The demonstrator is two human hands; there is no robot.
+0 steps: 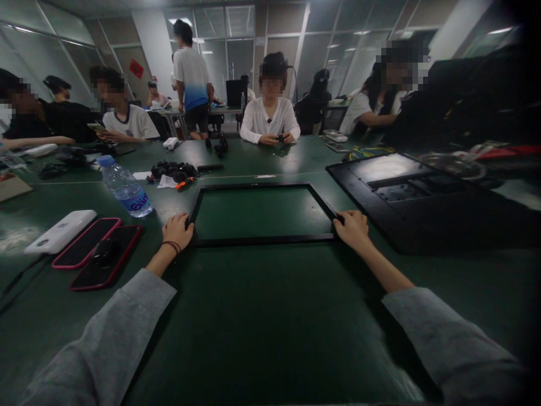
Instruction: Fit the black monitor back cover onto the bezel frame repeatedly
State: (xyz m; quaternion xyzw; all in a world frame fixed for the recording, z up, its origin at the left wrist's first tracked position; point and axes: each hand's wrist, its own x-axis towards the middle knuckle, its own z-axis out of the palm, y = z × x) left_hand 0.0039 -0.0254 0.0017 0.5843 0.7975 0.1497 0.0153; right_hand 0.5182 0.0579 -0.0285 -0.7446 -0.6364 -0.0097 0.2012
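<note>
A thin black rectangular frame [262, 241] lies over the green table [262, 327], whose surface shows through its opening. My left hand [178, 231] grips the frame's left side, fingers wrapped round the edge near the front corner. On the opposite side, my right hand [353, 228] is closed round the right edge, also near the front corner. Right of the frame rests a large flat black panel [414, 208] with a recessed middle.
At left are a water bottle [127, 189], a white device [61, 231] and two red-edged phones [88, 243] [110, 265]. Dark cables [173, 171] lie behind the frame. Across the table sits a person [270, 118] in white; several others are around.
</note>
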